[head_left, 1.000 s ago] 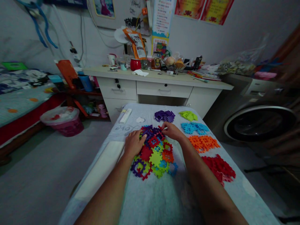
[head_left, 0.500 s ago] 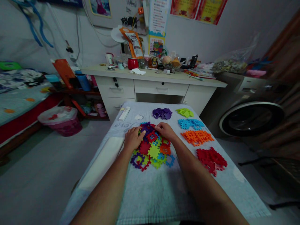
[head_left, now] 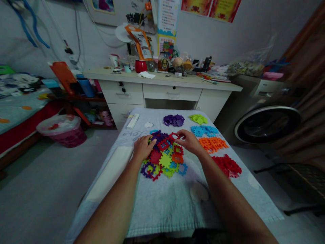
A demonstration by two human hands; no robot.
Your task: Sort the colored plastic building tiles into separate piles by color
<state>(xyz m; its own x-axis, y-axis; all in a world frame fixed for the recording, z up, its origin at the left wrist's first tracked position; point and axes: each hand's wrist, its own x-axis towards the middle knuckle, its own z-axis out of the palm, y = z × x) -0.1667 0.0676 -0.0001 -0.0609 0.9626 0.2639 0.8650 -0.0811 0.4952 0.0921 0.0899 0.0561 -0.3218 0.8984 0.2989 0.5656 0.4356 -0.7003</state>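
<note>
A mixed pile of interlocking plastic building pieces (head_left: 165, 160) lies in the middle of the cloth-covered table. My left hand (head_left: 144, 147) rests against the pile's left side, thumb stretched apart from the fingers; its fingertips are partly hidden. At the pile's back right, my right hand (head_left: 190, 141) pinches a red square-frame piece (head_left: 174, 135) between thumb and fingers. Single-colour groups lie beyond and to the right: purple pieces (head_left: 174, 120), lime green pieces (head_left: 198, 119), light blue pieces (head_left: 204, 131), orange pieces (head_left: 213, 144) and red pieces (head_left: 228, 166), the last partly behind my right forearm.
A long white strip (head_left: 111, 173) runs along the table's left side, with a small white box (head_left: 133, 121) farther back. Behind stands a white desk (head_left: 162, 79) with jars and packets on it. A washing machine (head_left: 264, 112) is at right, a pink bin (head_left: 64, 132) at left.
My right hand has shifted right and lifted slightly off the pile, with a red piece in its fingers. My left hand stays at the pile's left side. The whole view has shifted slightly.
</note>
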